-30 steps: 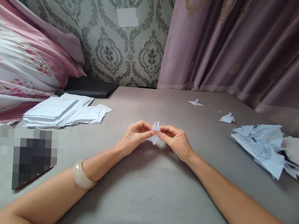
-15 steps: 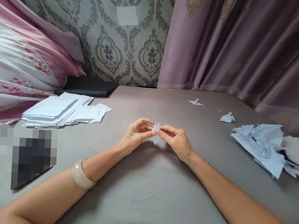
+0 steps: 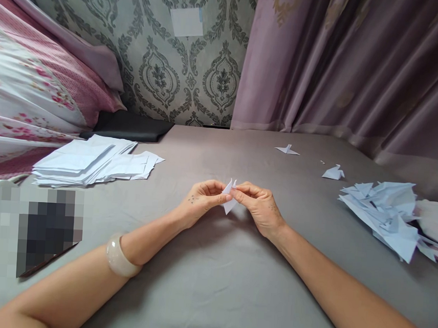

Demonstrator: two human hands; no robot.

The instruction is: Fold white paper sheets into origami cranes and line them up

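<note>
Between my hands is a small white folded paper [image 3: 230, 206], with two thin points sticking up and one wider point hanging down. My left hand [image 3: 207, 196] pinches its left side between thumb and fingers. From the right, my right hand [image 3: 256, 200] pinches it near the upper right point. Both thumbs lie on the near face, and the fingers behind hide part of the paper. The hands are held close together over the grey cloth surface [image 3: 227, 282]. A pale bangle [image 3: 118, 256] circles my left forearm.
Stacked white paper sheets [image 3: 83, 162] lie at left, before a black folded item [image 3: 133, 126]. A pile of folded white papers [image 3: 385, 212] sits at right. Two folded paper birds, one farther [image 3: 287, 149] and one nearer [image 3: 334, 172], stand at the back right. A blurred-out dark object [image 3: 50, 233] is at left.
The paper has tilted slightly in my fingers, and its two upper points look a little further apart. My right hand has shifted very slightly right. The surroundings look the same.
</note>
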